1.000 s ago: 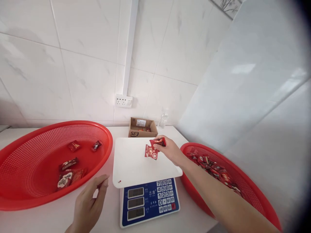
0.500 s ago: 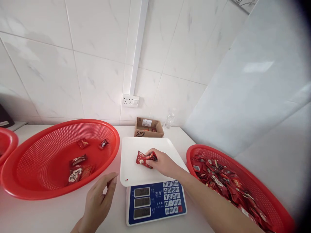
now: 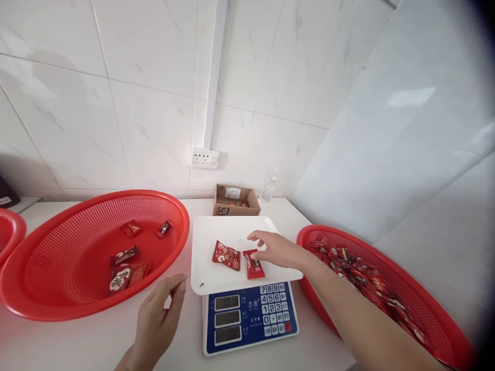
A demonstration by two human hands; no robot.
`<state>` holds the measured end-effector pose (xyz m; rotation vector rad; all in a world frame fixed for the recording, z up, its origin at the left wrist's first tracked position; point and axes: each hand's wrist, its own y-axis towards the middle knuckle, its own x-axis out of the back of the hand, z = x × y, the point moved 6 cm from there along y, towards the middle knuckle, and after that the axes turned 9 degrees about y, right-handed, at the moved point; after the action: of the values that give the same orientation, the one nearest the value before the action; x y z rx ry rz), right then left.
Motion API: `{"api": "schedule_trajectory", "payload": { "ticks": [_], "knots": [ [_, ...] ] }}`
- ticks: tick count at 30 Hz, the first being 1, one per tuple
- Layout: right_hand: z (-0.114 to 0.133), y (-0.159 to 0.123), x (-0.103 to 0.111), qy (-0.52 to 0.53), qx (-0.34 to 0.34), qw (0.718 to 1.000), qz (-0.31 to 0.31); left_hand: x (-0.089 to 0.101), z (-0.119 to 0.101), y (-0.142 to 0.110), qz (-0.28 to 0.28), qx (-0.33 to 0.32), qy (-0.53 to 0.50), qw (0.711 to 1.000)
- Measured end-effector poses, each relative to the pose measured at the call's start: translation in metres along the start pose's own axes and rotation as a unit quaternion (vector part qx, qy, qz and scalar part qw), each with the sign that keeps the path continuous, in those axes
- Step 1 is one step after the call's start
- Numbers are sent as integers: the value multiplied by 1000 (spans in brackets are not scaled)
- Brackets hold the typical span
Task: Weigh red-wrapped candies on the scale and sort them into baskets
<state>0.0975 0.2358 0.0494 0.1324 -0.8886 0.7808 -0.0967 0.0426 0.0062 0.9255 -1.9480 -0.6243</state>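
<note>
My right hand (image 3: 276,250) is over the white weighing tray (image 3: 209,278) of a digital scale, its thumb and fingers apart. Below the thumb lies a small red snack packet (image 3: 255,269), partly covered by the thumb tip; whether they touch I cannot tell. Another red packet (image 3: 226,255) with white flower prints lies flat to its left on the tray. My left hand (image 3: 158,314) is at the front, left of the scale's blue keypad panel (image 3: 251,319). Its fingers are curled with thumb and forefinger brought together, and nothing shows in them.
A large red basket (image 3: 42,304) with several packets stands at the left. Another red basket (image 3: 436,304), heaped with red packets, stands at the right. A small cardboard box (image 3: 236,211) and a clear plastic bottle (image 3: 269,188) are behind the scale, near the wall socket (image 3: 205,158).
My right hand has let go of the packet it gripped and shifted right, its fingers spreading. Two packets now lie apart on the tray. My left hand has hardly moved.
</note>
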Motion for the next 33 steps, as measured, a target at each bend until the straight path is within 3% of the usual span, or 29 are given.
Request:
{"api": "schedule_trajectory", "payload": {
  "ticks": [2,8,11,17,21,25,29,33],
  "knots": [
    [8,-5,-2,-22,20,999,-39,-1,2,-1,4,6,-2,1000],
    [28,-18,-54,-30,77,993,81,-1,4,-4,10,5,0,1000],
    [27,-18,-67,-61,86,992,65,-1,5,-4,11,-1,10,1000],
    [32,-16,-66,-89,99,991,-23,1,3,-3,1,-14,19,1000],
    [35,-27,-60,-108,101,988,-36,0,1,-2,3,-23,20,1000],
    [19,-38,-53,-135,74,987,-43,0,0,-2,6,-21,18,1000],
    [2,-35,-51,-98,68,992,-45,2,-3,1,-7,-18,15,1000],
    [4,-29,-53,-84,87,991,-61,0,5,-2,-4,2,22,1000]
  ]
}}
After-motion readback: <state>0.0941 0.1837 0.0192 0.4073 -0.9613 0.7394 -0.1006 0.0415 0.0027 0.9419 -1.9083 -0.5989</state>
